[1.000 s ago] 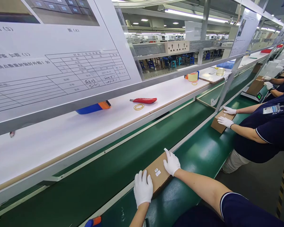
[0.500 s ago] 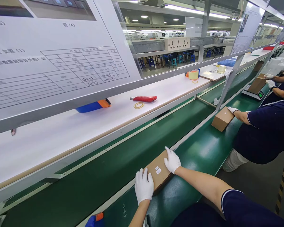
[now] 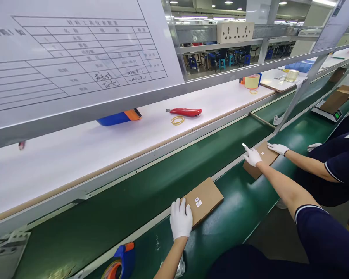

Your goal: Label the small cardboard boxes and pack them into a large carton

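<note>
Flat cardboard carton (image 3: 203, 202) under the left hand on a green conveyor belt

The carton lies flat on the green conveyor belt (image 3: 227, 201), close to the white rail (image 3: 151, 176) along the belt's counter side. Two small white barcode labels (image 3: 198, 202) sit on its top, too small to read. The gloved left hand (image 3: 180, 219) is open and rests on its near end, fingers spread.

The gloved right hand (image 3: 252, 157) reaches along the belt to a second cardboard carton (image 3: 260, 161), over that carton's near corner. A small white strip (image 3: 244, 145) shows at its fingertips; whether the hand pinches it, I cannot tell. A co-worker's gloved hand (image 3: 275, 148) lies on the far end of that carton. Open green belt separates the two cartons.

Beyond the rail, on the white counter (image 3: 75, 166), lie a red utility knife (image 3: 184, 112), a rubber band (image 3: 177, 120) and a roll of packing tape (image 3: 252, 82). A tape dispenser (image 3: 120, 263) sits at the bottom edge of the view. An overhead sign (image 3: 75, 50) carries a printed Chinese table with handwritten signatures.
</note>
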`<state>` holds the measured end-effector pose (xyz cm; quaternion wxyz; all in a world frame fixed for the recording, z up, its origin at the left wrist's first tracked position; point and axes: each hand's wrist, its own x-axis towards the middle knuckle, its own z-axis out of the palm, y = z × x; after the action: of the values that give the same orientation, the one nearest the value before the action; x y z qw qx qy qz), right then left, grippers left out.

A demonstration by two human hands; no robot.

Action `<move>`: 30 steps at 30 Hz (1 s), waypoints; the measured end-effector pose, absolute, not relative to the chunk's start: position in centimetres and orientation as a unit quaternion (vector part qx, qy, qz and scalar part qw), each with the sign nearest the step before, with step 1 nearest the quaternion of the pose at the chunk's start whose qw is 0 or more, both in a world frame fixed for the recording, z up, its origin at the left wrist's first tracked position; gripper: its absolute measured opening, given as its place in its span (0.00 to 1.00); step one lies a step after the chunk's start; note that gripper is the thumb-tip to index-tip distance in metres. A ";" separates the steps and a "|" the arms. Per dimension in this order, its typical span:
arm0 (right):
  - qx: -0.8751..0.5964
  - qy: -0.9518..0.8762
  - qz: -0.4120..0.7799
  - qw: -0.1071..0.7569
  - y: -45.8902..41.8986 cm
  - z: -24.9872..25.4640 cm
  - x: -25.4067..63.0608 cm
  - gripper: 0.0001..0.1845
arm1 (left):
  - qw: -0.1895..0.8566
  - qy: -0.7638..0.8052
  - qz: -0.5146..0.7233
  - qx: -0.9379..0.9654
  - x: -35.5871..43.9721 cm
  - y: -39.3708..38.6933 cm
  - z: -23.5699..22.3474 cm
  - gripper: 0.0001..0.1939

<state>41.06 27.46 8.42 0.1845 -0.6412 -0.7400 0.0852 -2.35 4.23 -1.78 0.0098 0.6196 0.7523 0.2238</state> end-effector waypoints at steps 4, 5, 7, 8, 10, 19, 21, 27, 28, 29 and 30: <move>-0.588 -0.786 0.105 0.159 22.7 6.5 39.9 0.23 | 0.023 0.754 0.225 0.617 -2.3 4.2 -1.6 0.26; -0.575 -0.794 0.111 0.163 20.8 5.9 38.9 0.22 | 0.028 0.754 0.228 0.615 -2.3 4.2 -1.6 0.26; -0.550 -0.805 0.128 0.180 16.7 5.0 36.9 0.24 | 0.040 0.756 0.236 0.609 -2.2 4.1 -1.5 0.26; -0.535 -0.812 0.142 0.185 15.0 4.7 36.3 0.27 | 0.045 0.758 0.240 0.604 -2.2 4.1 -1.5 0.25; -0.509 -0.826 0.165 0.177 12.9 4.7 36.3 0.32 | 0.056 0.763 0.247 0.595 -2.0 4.0 -1.5 0.25; -0.713 -0.686 0.107 0.100 17.5 4.8 45.1 0.43 | 0.130 0.764 0.263 0.574 -1.2 4.5 -0.4 0.26; -0.732 -0.666 0.104 0.094 15.6 3.9 44.5 0.43 | 0.156 0.768 0.274 0.558 -1.0 3.3 -0.1 0.26; -0.749 -0.648 0.120 0.071 6.6 2.9 38.8 0.48 | 0.292 0.804 0.366 0.366 3.5 -7.1 -0.3 0.43; -0.747 -0.649 0.130 0.062 5.3 2.9 37.6 0.49 | 0.366 0.793 0.363 0.324 4.5 -8.7 -0.5 0.48; -0.745 -0.650 0.140 0.055 4.1 2.8 36.3 0.50 | 0.437 0.773 0.359 0.288 5.4 -10.0 -0.8 0.52; -0.741 -0.652 0.150 0.053 2.9 2.8 35.0 0.50 | 0.496 0.747 0.359 0.259 6.0 -10.9 -1.1 0.55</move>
<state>34.99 2.89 2.79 0.0529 -0.7410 -0.6523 0.1505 6.01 -10.88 -1.15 0.4958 0.2588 0.7472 0.3591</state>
